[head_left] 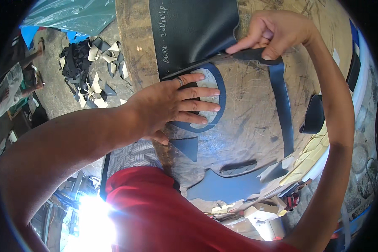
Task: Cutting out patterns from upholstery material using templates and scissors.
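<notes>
My left hand (172, 105) lies with fingers spread over a rounded dark-edged piece (221, 101) with a pale patterned middle, on the worn wooden table (248, 126). Black scissors (252, 53) are in my right hand (283, 33), which is closed on their handles. The long blades lie along the lower edge of a black sheet (193, 29) with light handwriting, just above my left fingers. Whether they are apart is hard to tell. A long dark strip (281, 109) curves downward at the right, and a small triangular scrap (187, 146) rests below my left hand.
A grey-blue cut piece (224, 187) lies near the table's lower edge. A folded dark piece (311, 117) and yellowish material (306, 159) are at the right. Black and cream scraps (75, 63) lie on the floor at left, near another person's bare limb (38, 52) at the far edge.
</notes>
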Demonstrator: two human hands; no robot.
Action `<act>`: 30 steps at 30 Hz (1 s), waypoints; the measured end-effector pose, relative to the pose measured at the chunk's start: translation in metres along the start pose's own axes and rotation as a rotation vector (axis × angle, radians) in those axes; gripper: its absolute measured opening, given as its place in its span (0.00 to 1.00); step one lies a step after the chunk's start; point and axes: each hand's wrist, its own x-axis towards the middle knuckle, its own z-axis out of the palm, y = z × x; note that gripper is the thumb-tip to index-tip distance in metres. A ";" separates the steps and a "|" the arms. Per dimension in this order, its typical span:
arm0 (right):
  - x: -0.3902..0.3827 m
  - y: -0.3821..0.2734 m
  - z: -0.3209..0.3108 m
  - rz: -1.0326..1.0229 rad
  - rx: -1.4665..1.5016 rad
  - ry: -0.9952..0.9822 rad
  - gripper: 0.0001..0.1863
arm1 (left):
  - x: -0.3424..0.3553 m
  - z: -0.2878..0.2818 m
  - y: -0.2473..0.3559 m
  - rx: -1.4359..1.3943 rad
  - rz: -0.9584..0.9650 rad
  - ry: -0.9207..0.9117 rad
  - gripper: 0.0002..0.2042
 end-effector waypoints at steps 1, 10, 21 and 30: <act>0.001 -0.001 0.000 0.001 -0.013 -0.002 0.34 | 0.000 -0.001 0.001 0.008 -0.003 -0.008 0.41; 0.011 0.001 0.000 -0.030 -0.084 -0.021 0.34 | -0.001 -0.004 0.002 0.016 -0.017 -0.040 0.40; -0.070 0.006 0.161 -0.456 0.300 0.605 0.32 | -0.010 -0.005 0.000 -0.001 0.034 0.058 0.39; 0.117 0.072 0.538 -0.841 1.272 1.137 0.38 | -0.002 -0.030 0.004 0.278 0.160 0.099 0.33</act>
